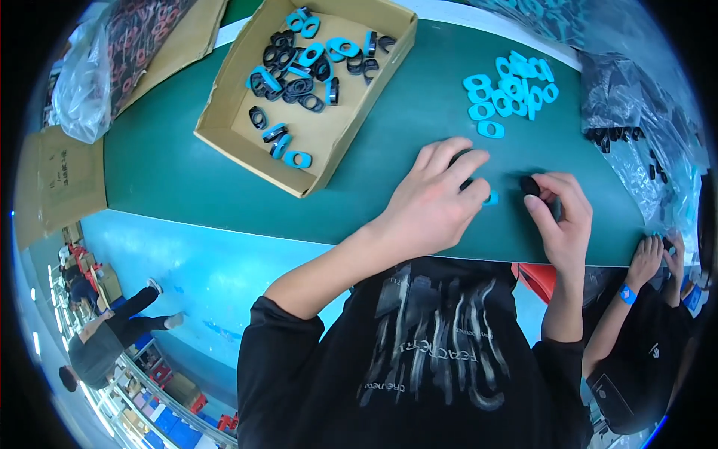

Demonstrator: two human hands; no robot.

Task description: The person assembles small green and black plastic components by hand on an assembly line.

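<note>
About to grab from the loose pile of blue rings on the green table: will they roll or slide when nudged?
The blue rings look flat and oval, so probably won't roll. They seem small and thin, likely light, and may skid on the smooth green table. They overlap, so nudging one could shift its neighbours.

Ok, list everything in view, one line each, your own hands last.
table: one, green, centre.
box: one, cardboard, upper centre on the table, holding black and blue rings.
blue rings: loose pile, upper right on the table.
clear bag: one, upper left.
dark bag: one, right edge, black parts inside.
flat cardboard: one, brown, left.
co-worker's hands: two, lower right.
left hand: on a blue ring.
right hand: pinching a black part.
</note>
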